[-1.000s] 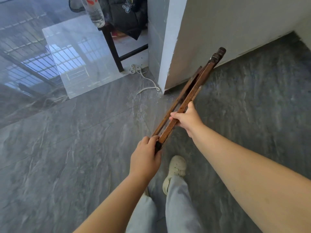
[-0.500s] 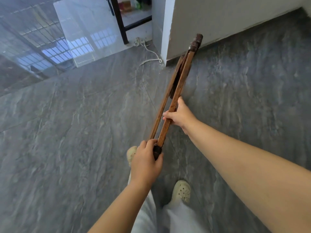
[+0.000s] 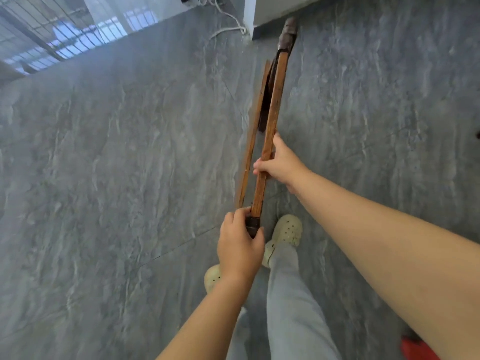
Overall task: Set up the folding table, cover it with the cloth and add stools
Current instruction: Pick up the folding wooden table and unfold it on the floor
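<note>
A folded brown wooden table (image 3: 272, 110) hangs edge-on above the grey floor, its thin frame pointing away from me with dark caps at both ends. My left hand (image 3: 240, 245) is closed around its near capped end. My right hand (image 3: 279, 163) grips the right wooden rail about halfway along. The table's flat faces are hidden from this angle. No cloth or stools are in view.
A white wall corner (image 3: 250, 15) stands just beyond the table's far end, with a white cord (image 3: 228, 24) lying beside it. Glossy pale tiles (image 3: 78, 27) reflect a window grille at top left. A red object (image 3: 415, 348) sits at the bottom right. My feet are below the table.
I have walked forward while carrying the table; the wall corner and cord have moved up toward the top edge. The chair and dark jacket have left the view. Both hands keep their grip.
</note>
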`<state>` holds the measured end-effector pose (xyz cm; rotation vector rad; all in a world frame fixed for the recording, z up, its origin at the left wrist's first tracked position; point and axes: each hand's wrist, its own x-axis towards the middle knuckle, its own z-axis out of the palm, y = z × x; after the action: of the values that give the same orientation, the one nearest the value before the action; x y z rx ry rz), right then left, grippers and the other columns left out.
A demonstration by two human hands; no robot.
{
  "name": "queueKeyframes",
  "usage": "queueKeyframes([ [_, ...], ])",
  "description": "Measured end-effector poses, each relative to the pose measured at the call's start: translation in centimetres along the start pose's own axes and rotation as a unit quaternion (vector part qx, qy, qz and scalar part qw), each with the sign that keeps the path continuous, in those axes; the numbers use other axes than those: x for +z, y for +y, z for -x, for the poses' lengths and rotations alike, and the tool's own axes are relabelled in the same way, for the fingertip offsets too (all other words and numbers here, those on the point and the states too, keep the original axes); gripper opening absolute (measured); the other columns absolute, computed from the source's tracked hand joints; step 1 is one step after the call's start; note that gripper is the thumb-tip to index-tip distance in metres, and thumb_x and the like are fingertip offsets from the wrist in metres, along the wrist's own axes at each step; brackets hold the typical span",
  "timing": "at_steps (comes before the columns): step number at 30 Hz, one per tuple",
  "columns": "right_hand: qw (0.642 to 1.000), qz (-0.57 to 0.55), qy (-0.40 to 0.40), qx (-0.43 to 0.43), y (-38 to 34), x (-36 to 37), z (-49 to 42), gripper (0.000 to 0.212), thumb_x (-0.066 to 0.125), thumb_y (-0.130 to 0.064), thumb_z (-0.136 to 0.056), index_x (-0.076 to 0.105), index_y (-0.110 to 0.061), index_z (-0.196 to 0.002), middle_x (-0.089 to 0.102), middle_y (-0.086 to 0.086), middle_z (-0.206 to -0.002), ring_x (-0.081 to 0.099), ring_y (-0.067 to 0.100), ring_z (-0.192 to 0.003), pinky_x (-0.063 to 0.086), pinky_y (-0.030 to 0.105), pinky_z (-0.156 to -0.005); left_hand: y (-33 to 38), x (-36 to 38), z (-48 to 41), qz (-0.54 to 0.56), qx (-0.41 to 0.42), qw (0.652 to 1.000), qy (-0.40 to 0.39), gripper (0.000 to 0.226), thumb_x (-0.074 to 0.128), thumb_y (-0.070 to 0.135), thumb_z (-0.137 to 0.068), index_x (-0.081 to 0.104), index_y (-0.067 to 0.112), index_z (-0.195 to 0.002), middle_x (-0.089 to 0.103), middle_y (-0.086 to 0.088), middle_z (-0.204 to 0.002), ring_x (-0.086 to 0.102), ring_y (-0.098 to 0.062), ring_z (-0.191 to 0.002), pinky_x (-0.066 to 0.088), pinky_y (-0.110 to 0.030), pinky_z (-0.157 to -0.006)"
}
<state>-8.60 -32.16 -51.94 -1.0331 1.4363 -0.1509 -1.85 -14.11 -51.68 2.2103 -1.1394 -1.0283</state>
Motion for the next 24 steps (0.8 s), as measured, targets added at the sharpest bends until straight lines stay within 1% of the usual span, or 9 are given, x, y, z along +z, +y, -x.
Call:
queueKeyframes([
  [4, 1.0, -0.004, 0.008, 0.02, 2.5, 1.1, 3.6, 0.099, 0.062, 0.003, -0.084, -0.004, -0.026, -0.153, 0.062, 0.018, -0.118, 0.066, 0.022, -0.098, 0.056, 0.031, -0.074, -1.5, 0.3, 3.8, -0.008, -0.008, 1.0, -0.005, 0.035, 0.067, 0.026, -0.078, 0.055, 0.027, -0.112, 0.051, 0.01, -0.099, 0.052, -0.012, -0.093, 0.045, -0.028, -0.069],
  [7, 1.0, 0.0, -0.009, 0.028, 4.7, 1.2, 5.5, 0.102, 0.064, 0.004, -0.083, -0.004, -0.026, -0.153, 0.065, 0.012, -0.1, 0.066, 0.023, -0.095, 0.055, 0.038, -0.085, -1.9, 1.1, 6.7, -0.007, -0.019, 1.0, -0.009, 0.035, 0.066, 0.028, -0.079, 0.055, 0.027, -0.112, 0.051, 0.01, -0.1, 0.052, -0.011, -0.094, 0.049, -0.032, -0.069],
  [11, 0.998, 0.034, -0.042, 0.02, 6.9, 0.5, 7.7, 0.102, 0.064, 0.001, -0.083, -0.006, -0.026, -0.152, 0.066, 0.007, -0.085, 0.068, 0.024, -0.089, 0.053, 0.044, -0.092, -1.4, 2.6, 10.1, -0.001, -0.043, 0.999, -0.013, 0.033, 0.067, 0.029, -0.079, 0.053, 0.027, -0.109, 0.05, 0.01, -0.1, 0.052, -0.009, -0.093, 0.047, -0.028, -0.07],
  [13, 0.996, 0.067, -0.061, 0.016, 7.8, 0.2, 8.3, 0.102, 0.064, 0.0, -0.083, -0.006, -0.026, -0.152, 0.066, 0.008, -0.092, 0.067, 0.025, -0.097, 0.051, 0.044, -0.095, -1.0, 3.7, 11.5, 0.027, -0.056, 0.998, -0.018, 0.032, 0.068, 0.027, -0.078, 0.05, 0.028, -0.104, 0.048, 0.011, -0.098, 0.052, -0.009, -0.091, 0.048, -0.029, -0.072],
  [15, 0.993, 0.095, -0.074, 0.012, 8.5, 0.3, 8.6, 0.105, 0.065, -0.001, -0.081, -0.007, -0.028, -0.152, 0.062, 0.011, -0.117, 0.062, 0.028, -0.11, 0.049, 0.046, -0.099, -0.7, 4.8, 12.6, 0.041, -0.074, 0.996, -0.028, 0.033, 0.069, 0.027, -0.078, 0.044, 0.033, -0.098, 0.044, 0.014, -0.095, 0.051, -0.008, -0.089, 0.048, -0.029, -0.071],
  [17, 0.988, 0.124, -0.093, -0.003, 9.5, 0.4, 8.9, 0.109, 0.068, -0.007, -0.076, -0.007, -0.034, -0.15, 0.044, 0.012, -0.145, 0.053, 0.029, -0.122, 0.047, 0.048, -0.101, -0.4, 6.0, 13.6, 0.046, -0.091, 0.994, -0.031, 0.034, 0.069, 0.027, -0.078, 0.041, 0.034, -0.096, 0.043, 0.015, -0.094, 0.05, -0.007, -0.088, 0.048, -0.028, -0.07],
  [18, 0.985, 0.138, -0.102, -0.012, 10.0, 0.5, 9.0, 0.11, 0.068, -0.009, -0.074, -0.007, -0.036, -0.15, 0.036, 0.011, -0.151, 0.052, 0.027, -0.122, 0.047, 0.049, -0.101, -0.3, 6.6, 14.1, 0.051, -0.096, 0.994, -0.031, 0.033, 0.069, 0.027, -0.078, 0.042, 0.032, -0.096, 0.044, 0.015, -0.095, 0.05, -0.007, -0.088, 0.048, -0.029, -0.071],
  [22, 0.98, 0.16, -0.112, -0.033, 11.0, 0.0, 9.4, 0.105, 0.064, -0.001, -0.079, -0.005, -0.035, -0.151, 0.014, 0.001, -0.16, 0.047, 0.019, -0.108, 0.049, 0.049, -0.098, 0.3, 8.5, 14.8, 0.072, -0.122, 0.99, -0.021, 0.034, 0.069, 0.03, -0.076, 0.043, 0.031, -0.097, 0.045, 0.013, -0.096, 0.053, -0.008, -0.089, 0.05, -0.033, -0.073],
  [24, 0.979, 0.164, -0.114, -0.037, 11.2, -0.6, 9.3, 0.105, 0.063, 0.002, -0.079, -0.004, -0.033, -0.151, 0.018, 0.003, -0.159, 0.051, 0.022, -0.11, 0.05, 0.049, -0.097, 0.6, 9.1, 15.0, 0.076, -0.123, 0.989, -0.021, 0.035, 0.07, 0.031, -0.075, 0.042, 0.03, -0.097, 0.045, 0.013, -0.097, 0.054, -0.009, -0.088, 0.051, -0.035, -0.073],
])
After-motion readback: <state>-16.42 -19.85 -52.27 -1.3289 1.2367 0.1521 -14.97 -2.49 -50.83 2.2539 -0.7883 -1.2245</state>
